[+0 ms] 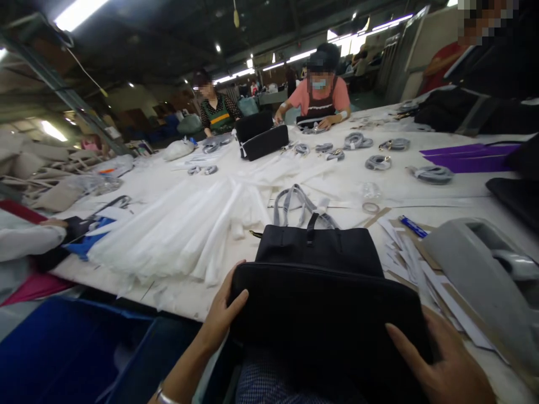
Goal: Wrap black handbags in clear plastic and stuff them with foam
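A black handbag (328, 308) is held in front of me at the table's near edge, its broad flat base turned toward me. My left hand (225, 306) grips its left end, thumb on the near face and fingers behind. On the right end my right hand (442, 359) does the same, its fingers partly hidden by the bag. Beyond the base, the bag's black body (320, 247) lies on the table with a short strap and closure tab (311, 227). Grey wrapped handles (297, 205) stretch away from it.
White foam sheets (177, 230) lie to the left. A grey tape dispenser (475, 269), paper strips (408, 258) and a blue marker box (412, 226) are at right. Coiled grey straps (357, 140) and black bags (265, 140) lie farther off; two co-workers (322, 92) (217, 106) sit opposite. Blue bin (76, 348) below left.
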The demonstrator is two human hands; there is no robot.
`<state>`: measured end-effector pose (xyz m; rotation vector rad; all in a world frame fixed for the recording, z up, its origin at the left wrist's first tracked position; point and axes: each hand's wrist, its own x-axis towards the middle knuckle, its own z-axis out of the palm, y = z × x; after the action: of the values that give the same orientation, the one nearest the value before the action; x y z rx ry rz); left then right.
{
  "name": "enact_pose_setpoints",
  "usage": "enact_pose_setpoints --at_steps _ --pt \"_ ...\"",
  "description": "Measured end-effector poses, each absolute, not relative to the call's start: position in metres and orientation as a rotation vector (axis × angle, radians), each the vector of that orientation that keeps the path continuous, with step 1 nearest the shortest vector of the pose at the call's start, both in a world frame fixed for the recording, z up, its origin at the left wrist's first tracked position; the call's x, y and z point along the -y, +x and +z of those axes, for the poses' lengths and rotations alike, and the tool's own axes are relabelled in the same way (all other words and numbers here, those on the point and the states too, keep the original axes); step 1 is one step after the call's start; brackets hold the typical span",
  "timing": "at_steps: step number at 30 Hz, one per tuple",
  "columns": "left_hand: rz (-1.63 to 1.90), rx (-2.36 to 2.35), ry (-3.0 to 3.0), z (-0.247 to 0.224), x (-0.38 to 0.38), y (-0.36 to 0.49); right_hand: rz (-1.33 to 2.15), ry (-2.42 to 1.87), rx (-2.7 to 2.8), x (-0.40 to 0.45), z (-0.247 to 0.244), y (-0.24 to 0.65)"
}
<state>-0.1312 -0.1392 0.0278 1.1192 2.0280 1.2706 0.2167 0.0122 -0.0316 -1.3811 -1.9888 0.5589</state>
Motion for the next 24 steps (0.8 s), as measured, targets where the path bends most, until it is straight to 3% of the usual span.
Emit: enact_pose_setpoints --at_steps 7,16,24 --pt "1.527 -2.191 1.176 0.01 0.122 -0.117 0.433 -1.619 1.811 -0.015 -0.004 0.18" --pt "1.3 -2.275 1.246 0.004 0.086 -0.144 0.467 -1.738 1.892 -0.04 0.003 0.164" --pt "1.391 -1.829 1.346 0.014 0.087 -0.163 0.57 -1.529 1.85 -0.041 0.004 0.169"
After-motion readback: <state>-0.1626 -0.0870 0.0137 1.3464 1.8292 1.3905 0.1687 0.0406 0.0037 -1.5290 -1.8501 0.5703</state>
